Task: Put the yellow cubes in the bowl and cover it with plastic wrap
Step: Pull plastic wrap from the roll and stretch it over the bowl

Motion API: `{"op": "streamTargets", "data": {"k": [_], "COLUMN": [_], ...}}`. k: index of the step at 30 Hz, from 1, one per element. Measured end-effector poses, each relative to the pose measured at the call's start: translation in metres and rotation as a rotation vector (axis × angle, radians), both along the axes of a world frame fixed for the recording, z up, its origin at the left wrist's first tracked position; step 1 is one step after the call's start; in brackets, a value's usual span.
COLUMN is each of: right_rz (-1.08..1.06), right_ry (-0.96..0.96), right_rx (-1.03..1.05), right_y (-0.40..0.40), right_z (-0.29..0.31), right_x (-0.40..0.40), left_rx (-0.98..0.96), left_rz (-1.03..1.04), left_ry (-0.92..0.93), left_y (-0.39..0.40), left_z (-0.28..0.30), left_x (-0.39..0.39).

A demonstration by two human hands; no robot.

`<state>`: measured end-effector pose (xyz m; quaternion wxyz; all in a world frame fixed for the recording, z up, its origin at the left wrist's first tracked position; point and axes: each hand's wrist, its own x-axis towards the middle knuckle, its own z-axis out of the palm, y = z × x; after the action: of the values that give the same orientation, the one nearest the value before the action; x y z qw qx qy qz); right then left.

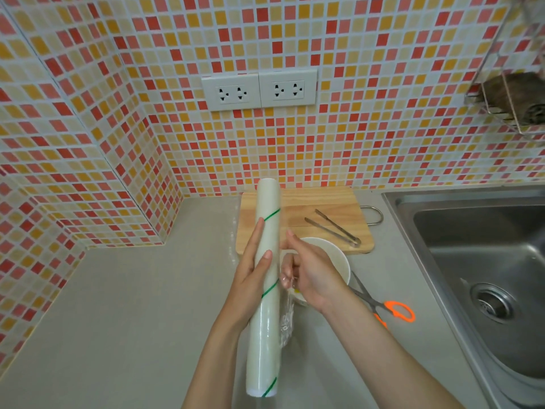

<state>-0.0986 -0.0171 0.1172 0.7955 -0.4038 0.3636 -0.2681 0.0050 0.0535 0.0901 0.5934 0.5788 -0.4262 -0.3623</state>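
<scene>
My left hand (pixel 253 273) grips a long white roll of plastic wrap (pixel 267 231) with green diagonal stripes, held nearly upright over the counter. My right hand (pixel 309 276) pinches the loose clear film (pixel 286 320) at the roll's right side; crumpled film hangs below it. A white bowl (pixel 336 255) sits just behind and under my right hand, mostly hidden by it. A speck of yellow (pixel 296 290) shows in the bowl beneath my right hand; the cubes are otherwise hidden.
A wooden cutting board (pixel 324 205) lies behind the bowl with metal tongs (pixel 333 228) on it. Orange-handled scissors (pixel 395 309) lie right of the bowl. A steel sink (pixel 486 261) fills the right side. Tiled walls with sockets (pixel 259 90) stand behind and to the left.
</scene>
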Motion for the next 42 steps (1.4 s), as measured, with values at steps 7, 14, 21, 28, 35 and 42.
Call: {"op": "streamTargets", "data": {"k": [7, 14, 21, 28, 35, 42], "right_rz": [-0.224, -0.430, -0.480, -0.587, -0.575, -0.576], "right_ry": [0.140, 0.248, 0.230, 0.103, 0.186, 0.238], "right_rx": [-0.307, -0.405, -0.419, -0.535, -0.543, -0.459], "right_y": [-0.001, -0.002, -0.004, -0.001, -0.021, -0.033], "right_z": [-0.012, -0.020, -0.010, 0.008, 0.002, -0.004], "right_x": [0.007, 0.008, 0.002, -0.005, -0.024, -0.036], "left_rx": [-0.017, 0.024, 0.001, 0.029, 0.103, 0.112], "left_rz": [0.004, 0.047, -0.005, 0.057, -0.063, -0.064], "left_ry": [0.042, 0.257, 0.504, 0.442, 0.367, 0.229], "left_y": [0.000, 0.000, -0.003, -0.009, -0.010, -0.013], "left_z": [-0.002, -0.005, -0.001, 0.001, 0.014, 0.011], "left_x": [-0.004, -0.003, -0.006, -0.005, -0.001, 0.005]}}
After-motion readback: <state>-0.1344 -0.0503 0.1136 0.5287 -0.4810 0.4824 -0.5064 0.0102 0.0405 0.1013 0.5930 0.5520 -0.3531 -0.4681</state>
